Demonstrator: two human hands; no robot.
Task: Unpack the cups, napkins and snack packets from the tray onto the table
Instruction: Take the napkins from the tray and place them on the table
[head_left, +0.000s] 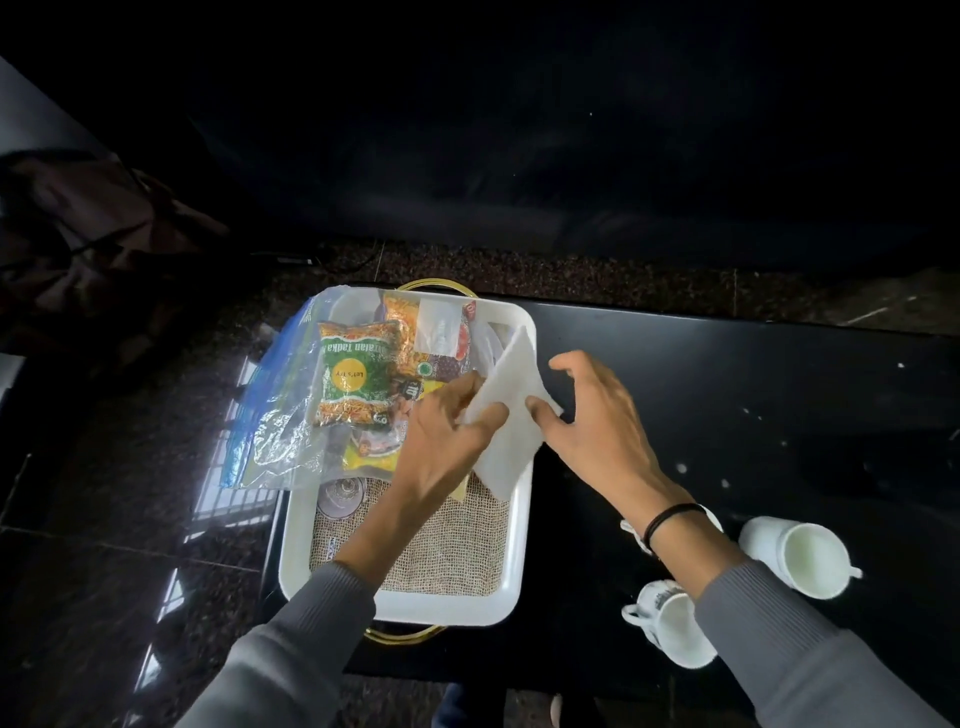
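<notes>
A white tray (400, 605) lined with burlap sits at the left end of the black table (727, 374). Several snack packets lie in its far half, the largest a green and orange one (356, 374). Both my hands hold a white napkin (511, 415) above the tray's right rim. My left hand (447, 431) pinches its left edge. My right hand (592, 421) grips its right side with thumb and fingers. Three white cups stand on the table to the right: one far right (802, 556), one near the front (675, 629), one mostly hidden behind my right wrist (631, 530).
A clear plastic zip bag (275, 415) hangs over the tray's left rim, off the table edge. A gold handle (436, 285) shows at the tray's far end. Dark speckled floor lies left of the table. The table stretches bare to the right and back.
</notes>
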